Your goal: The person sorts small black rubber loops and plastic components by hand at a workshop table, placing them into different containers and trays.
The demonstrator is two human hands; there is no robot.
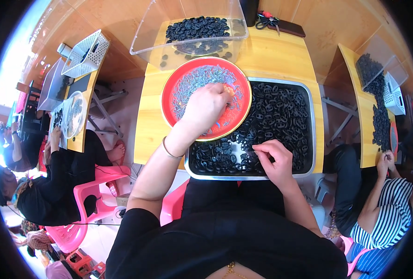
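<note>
Two containers: round red tray [168,100], mid-frame, thin bluish slivers [195,86], left fingers [221,96] curled above, hold unclear; rectangular metal tray [243,177], lower centre, glossy black ovals [281,107], right fingers [265,147] bent together, hold unclear.

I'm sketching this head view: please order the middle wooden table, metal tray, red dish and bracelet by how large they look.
Largest to smallest:
1. Middle wooden table
2. Metal tray, one corner hidden
3. Red dish
4. Bracelet
</note>
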